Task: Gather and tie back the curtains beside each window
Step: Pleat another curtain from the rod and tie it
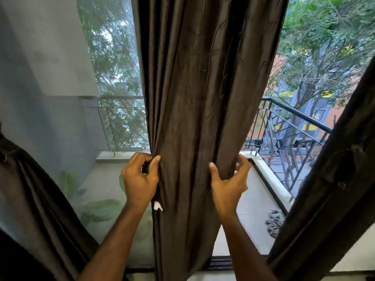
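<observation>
A dark brown curtain (192, 98) hangs straight down in the middle of the window, bunched into folds at hand height. My left hand (140, 179) pinches its left edge between thumb and fingers. My right hand (229, 181) wraps around its right edge, thumb in front and fingers behind the cloth. A small white tag (157, 205) pokes out of the left edge just below my left hand. A second brown curtain (40, 199) hangs at the lower left. A third (334, 179) slants across the right side, held in by a tie-back strap (356, 151).
Behind the glass lies a tiled balcony floor (253, 209) with a black metal railing (294, 126) and a heap of rope (274, 222). The left pane has a mesh screen (113, 78), with a grey wall (40, 78) beside it. Trees and buildings stand beyond.
</observation>
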Motion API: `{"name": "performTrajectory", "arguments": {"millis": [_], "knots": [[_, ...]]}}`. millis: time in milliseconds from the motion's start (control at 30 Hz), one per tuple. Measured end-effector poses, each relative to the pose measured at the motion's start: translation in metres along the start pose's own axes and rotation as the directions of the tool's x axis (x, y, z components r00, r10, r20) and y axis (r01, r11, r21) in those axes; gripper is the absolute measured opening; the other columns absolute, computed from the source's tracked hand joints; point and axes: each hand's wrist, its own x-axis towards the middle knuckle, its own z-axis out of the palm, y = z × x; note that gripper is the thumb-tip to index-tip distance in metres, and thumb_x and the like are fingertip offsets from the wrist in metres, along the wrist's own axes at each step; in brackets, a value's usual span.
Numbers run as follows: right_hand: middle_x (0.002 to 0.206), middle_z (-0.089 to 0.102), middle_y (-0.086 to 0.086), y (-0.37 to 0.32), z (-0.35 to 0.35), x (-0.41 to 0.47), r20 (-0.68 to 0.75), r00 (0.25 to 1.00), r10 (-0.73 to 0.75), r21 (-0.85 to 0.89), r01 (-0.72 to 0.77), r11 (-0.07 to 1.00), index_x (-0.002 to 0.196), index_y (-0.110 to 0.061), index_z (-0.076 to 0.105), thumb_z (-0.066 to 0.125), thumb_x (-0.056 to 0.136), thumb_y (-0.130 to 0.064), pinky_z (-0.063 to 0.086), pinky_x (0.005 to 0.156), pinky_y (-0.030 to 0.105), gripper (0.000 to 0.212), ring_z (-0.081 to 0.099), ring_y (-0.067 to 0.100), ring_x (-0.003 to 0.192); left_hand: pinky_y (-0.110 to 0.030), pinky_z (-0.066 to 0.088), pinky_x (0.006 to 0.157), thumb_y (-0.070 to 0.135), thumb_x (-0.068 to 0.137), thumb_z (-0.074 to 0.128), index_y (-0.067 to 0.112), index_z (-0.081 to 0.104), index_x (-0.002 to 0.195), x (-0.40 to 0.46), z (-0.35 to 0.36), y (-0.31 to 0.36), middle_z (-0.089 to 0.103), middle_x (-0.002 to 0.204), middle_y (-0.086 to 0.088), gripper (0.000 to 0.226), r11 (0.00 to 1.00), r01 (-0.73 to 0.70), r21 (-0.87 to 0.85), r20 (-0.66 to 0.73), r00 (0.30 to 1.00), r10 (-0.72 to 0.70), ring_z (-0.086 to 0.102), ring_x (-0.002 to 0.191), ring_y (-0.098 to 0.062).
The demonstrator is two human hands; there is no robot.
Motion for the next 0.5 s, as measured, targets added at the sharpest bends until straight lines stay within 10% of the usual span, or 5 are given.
{"name": "performTrajectory", "arguments": {"millis": [100, 500], "knots": [[0.116, 0.066, 0.003, 0.005, 0.000, -0.016, 0.023, 0.989, -0.147, -0.063, 0.148, 0.987, 0.121, -0.023, 0.059, 0.057, 0.100, -0.039, 0.041, 0.100, 0.025, 0.027, 0.059, 0.027, 0.111, -0.044, 0.045, 0.059, 0.012, 0.090, 0.069, 0.004, 0.059, 0.069, -0.004, 0.007, 0.008, 0.057, 0.068, -0.004, 0.024, 1.000, 0.000, -0.030, 0.009, 1.000, 0.001, 0.055, 0.064, -0.025], [0.102, 0.066, -0.002, 0.006, 0.017, -0.059, 0.196, 0.901, -0.386, -0.063, 0.405, 0.912, 0.115, -0.025, 0.058, 0.052, 0.102, -0.025, 0.055, 0.072, 0.046, 0.014, 0.064, 0.023, 0.087, -0.037, 0.045, 0.059, 0.009, 0.089, 0.070, 0.007, 0.058, 0.068, -0.017, 0.021, 0.026, 0.056, 0.068, 0.001, 0.024, 0.992, 0.006, -0.124, 0.083, 0.997, 0.005, 0.055, 0.065, -0.018]]}}
